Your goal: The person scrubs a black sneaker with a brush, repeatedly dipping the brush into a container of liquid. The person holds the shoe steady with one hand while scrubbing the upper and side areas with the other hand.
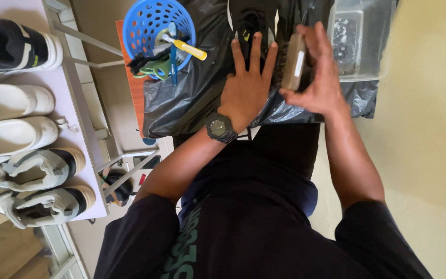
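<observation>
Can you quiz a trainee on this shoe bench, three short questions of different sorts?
1. True or false: the right hand holds a brush by its wooden back.
2. What does the left hand press on: (a) the basket, (b) the black shoe, (c) the tub?
3. Fill in: the blue basket stands to the ____ of the shoe in the picture.

Key: 1 true. 2 b; the hand lies flat on the shoe, which sits on the black bag. 3 left; the clear tub is on the other side.
</observation>
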